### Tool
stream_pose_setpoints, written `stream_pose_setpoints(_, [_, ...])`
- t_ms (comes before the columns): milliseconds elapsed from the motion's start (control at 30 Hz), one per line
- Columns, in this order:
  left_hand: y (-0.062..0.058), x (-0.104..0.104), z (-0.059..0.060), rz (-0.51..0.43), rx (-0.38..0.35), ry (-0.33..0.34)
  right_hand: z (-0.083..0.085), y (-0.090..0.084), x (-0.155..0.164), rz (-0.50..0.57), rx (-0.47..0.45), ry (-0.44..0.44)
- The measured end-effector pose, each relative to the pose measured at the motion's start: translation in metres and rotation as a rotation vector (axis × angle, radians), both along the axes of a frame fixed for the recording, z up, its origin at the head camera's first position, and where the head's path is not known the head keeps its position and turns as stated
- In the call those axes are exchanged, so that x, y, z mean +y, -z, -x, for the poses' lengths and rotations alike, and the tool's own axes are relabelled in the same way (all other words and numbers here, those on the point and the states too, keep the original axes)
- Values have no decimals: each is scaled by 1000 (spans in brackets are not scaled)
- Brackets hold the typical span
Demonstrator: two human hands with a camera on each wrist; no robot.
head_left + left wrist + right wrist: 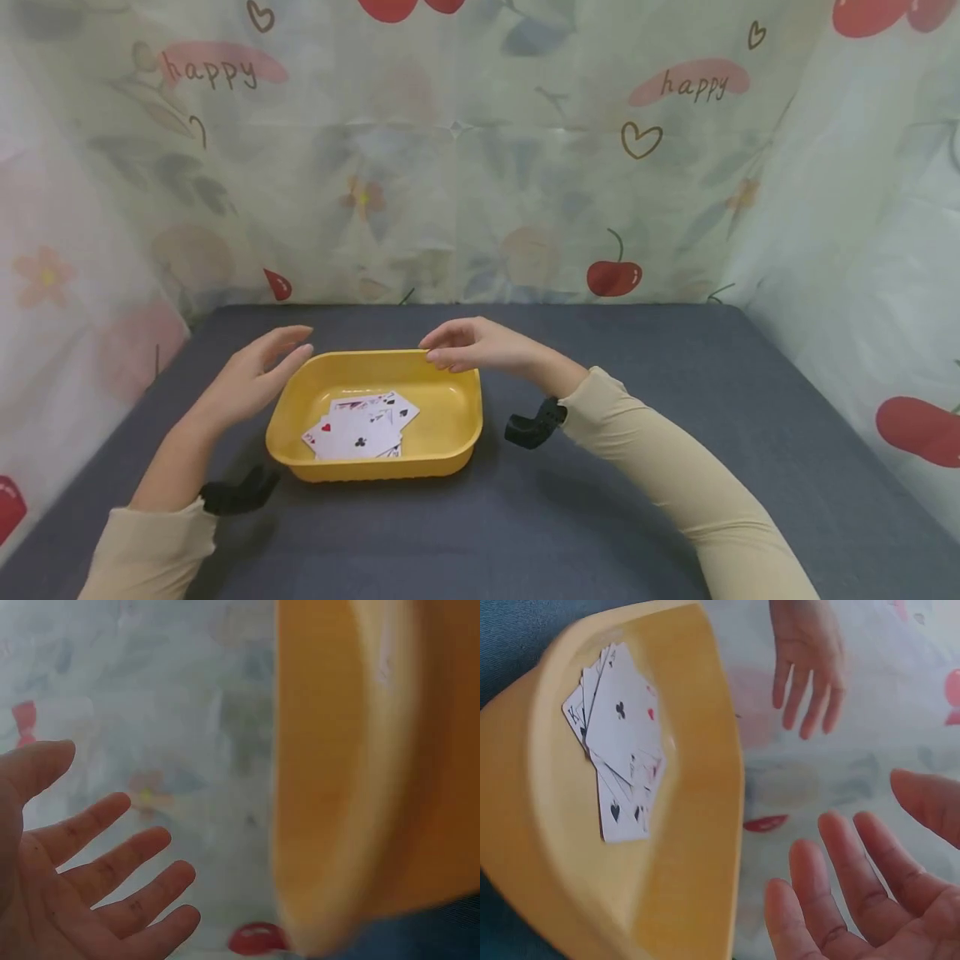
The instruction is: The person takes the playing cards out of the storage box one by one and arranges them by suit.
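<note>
A yellow plastic tray (450, 425) with rounded corners stands on the dark cloth, left of the middle in the head view. Several playing cards (360, 432) lie fanned in a loose pile on its floor, face up, clubs, hearts and spades among them. My left hand (258, 371) hovers beside the tray's left rim, holding nothing; in the left wrist view its fingers (124, 870) are spread. Over the far right corner of the tray is my right hand (487, 343), its fingers (817, 877) relaxed and apart in the right wrist view, with nothing in them.
The table is covered with a dark grey cloth (637, 500). Behind it and at both sides hangs a pale printed curtain (465, 167) with cherries and flowers. A black wrist mount (240, 490) sits on the left wrist, another black mount (536, 423) on the right.
</note>
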State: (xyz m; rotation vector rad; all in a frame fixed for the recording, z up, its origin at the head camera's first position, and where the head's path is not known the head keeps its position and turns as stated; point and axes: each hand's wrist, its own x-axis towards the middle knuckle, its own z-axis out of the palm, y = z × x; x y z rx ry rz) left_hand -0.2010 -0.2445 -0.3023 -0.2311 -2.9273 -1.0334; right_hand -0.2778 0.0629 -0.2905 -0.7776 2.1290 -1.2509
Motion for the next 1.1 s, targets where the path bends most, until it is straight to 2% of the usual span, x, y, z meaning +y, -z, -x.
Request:
stream_pose_setpoints(233, [35, -17, 5, -31, -65, -46, 10, 7, -39, -95, 5, -108])
stream_pose_setpoints(367, [47, -20, 9, -68, -81, -60, 16, 14, -58, -140, 17, -177])
stream_pose_setpoints(567, [63, -22, 13, -88, -64, -49, 21, 27, -81, -206, -2, -248])
stream_pose_setpoints(800, [71, -22, 16, -106, -81, -52, 20, 38, -102, -258, -13, -287])
stream_pose_setpoints(1100, [72, -23, 15, -138, -102, -46, 21, 51, -114, -368, 58, -330])
